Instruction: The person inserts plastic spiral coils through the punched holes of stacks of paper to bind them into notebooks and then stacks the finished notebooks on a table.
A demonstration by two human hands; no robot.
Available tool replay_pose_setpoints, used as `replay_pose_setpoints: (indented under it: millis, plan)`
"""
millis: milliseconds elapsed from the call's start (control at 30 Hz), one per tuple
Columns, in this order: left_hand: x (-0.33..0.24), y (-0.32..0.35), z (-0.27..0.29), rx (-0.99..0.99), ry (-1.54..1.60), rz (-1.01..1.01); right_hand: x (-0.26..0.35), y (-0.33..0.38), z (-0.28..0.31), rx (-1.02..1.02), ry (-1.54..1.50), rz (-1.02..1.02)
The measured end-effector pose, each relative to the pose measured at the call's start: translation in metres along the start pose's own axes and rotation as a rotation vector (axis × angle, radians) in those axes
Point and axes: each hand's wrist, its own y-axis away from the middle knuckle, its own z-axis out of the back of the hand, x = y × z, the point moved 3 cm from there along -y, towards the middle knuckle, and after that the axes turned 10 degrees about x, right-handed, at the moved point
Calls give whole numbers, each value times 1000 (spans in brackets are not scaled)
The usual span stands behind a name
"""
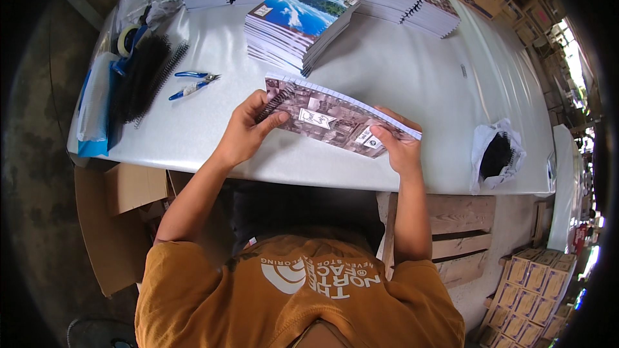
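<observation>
A person in an orange shirt holds a booklet (335, 122) just above the near edge of a white table (412, 71). The left hand (245, 132) pinches the booklet's left end, thumb on the cover and fingers curled behind beside a black spiral coil (272, 104). The right hand (398, 145) grips the right corner, thumb pressed on top and fingers closed underneath.

The booklet looks light and thin, a glossy paper stack that probably flexes and slips if held loosely; the two short ends seem the firmest places to grip, clear of the punched long edge.

Blue pliers (192, 84) and loose coils (145, 77) lie to the left, a stack of booklets (300, 22) beyond.
</observation>
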Motion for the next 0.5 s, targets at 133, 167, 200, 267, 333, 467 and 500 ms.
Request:
replay_pose_setpoints:
  millis: [133, 167, 200, 267, 333, 467, 500]
  plan:
    - [6, 7, 5, 90, -213, 187, -1, -2, -3, 55, 37, 11]
    - [1, 10, 14, 25, -282, 116, -3, -2, -3, 66, 34, 7]
    - [-7, 12, 24, -36, -352, 45, -3, -2, -2, 56, 27, 11]
    - [-26, 17, 38, -118, -388, 1, -4, -1, -5, 37, 6, 6]
    - [-51, 16, 40, -103, -448, 3, -4, 1, -5, -8, 22, -15]
    - [-61, 14, 41, -117, -317, -51, -7, 1, -4, -33, 21, -42]
    - [-64, 11, 40, -87, -363, -31, -7, 1, -4, -40, 20, -49]
